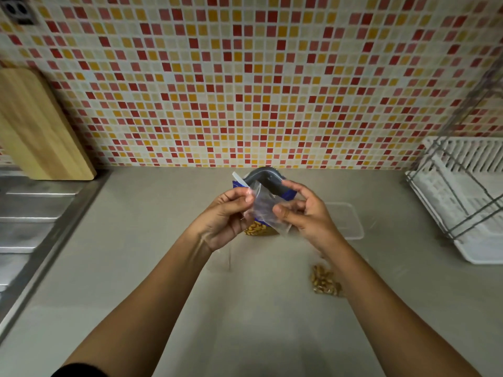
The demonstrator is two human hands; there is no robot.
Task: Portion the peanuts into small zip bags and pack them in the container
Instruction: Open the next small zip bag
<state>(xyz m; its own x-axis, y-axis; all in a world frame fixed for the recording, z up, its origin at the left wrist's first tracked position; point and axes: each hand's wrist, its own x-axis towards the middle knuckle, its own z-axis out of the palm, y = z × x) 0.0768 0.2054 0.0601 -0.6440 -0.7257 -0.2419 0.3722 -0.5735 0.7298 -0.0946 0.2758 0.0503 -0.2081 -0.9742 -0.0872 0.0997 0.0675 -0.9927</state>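
Both hands hold one small clear zip bag (262,206) above the counter. My left hand (227,216) pinches its left top edge, and my right hand (304,210) grips its right side. The bag looks empty. Behind it stands the blue peanut package (261,229), its grey opened top (268,179) curling up and printed peanuts showing low down. A filled small bag of peanuts (325,281) lies on the counter beside my right forearm. The clear plastic container (345,220) sits just right of my right hand.
A white dish rack (462,197) with a wire frame fills the right side. A wooden cutting board (35,126) leans on the tiled wall at the left, above the steel sink drainboard (32,213). Grey counter (258,322) stretches in front.
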